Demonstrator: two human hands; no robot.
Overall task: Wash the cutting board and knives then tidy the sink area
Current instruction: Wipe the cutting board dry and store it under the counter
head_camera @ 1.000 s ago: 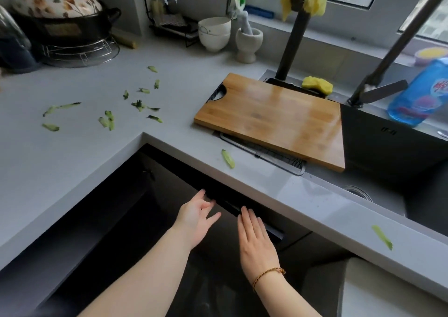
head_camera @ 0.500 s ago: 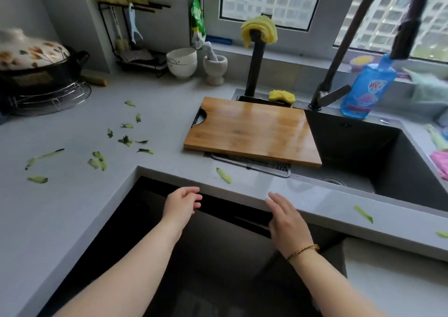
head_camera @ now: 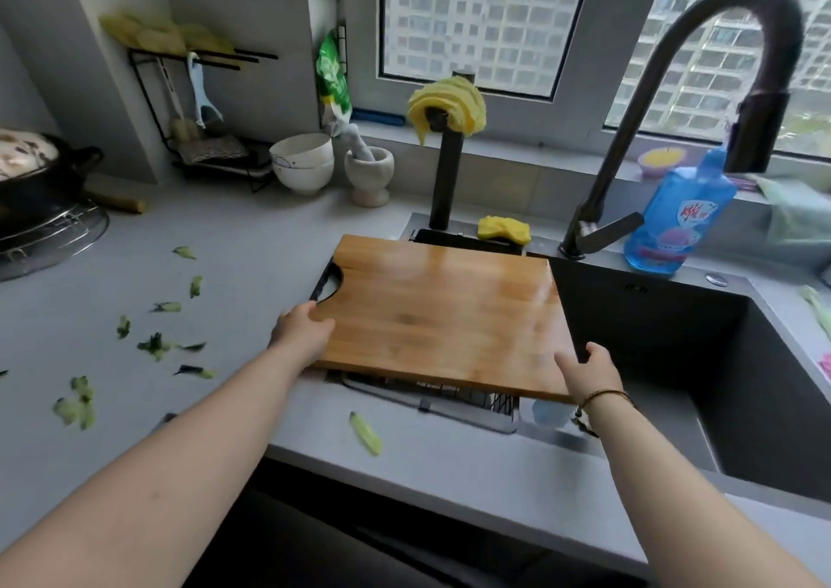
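Note:
A wooden cutting board (head_camera: 443, 313) with a dark handle cut-out lies across the left part of the dark sink (head_camera: 674, 340), over a wire rack (head_camera: 449, 396). My left hand (head_camera: 300, 331) grips the board's near left corner, just below the cut-out. At the near right corner my right hand (head_camera: 587, 369) holds the board's edge, thumb on the side toward the basin. No knife is visible. A black curved faucet (head_camera: 674, 106) arches over the basin.
Green vegetable scraps (head_camera: 155, 344) litter the grey counter, one piece (head_camera: 366, 432) near the front edge. A blue detergent bottle (head_camera: 674, 219), a yellow sponge (head_camera: 503, 229), white bowls (head_camera: 302, 162), a mortar (head_camera: 368, 174) and a pot on a trivet (head_camera: 36, 183) stand behind.
Both hands rose from below the counter edge to the cutting board and took hold of its near corners. The camera lifted and moved closer to the sink.

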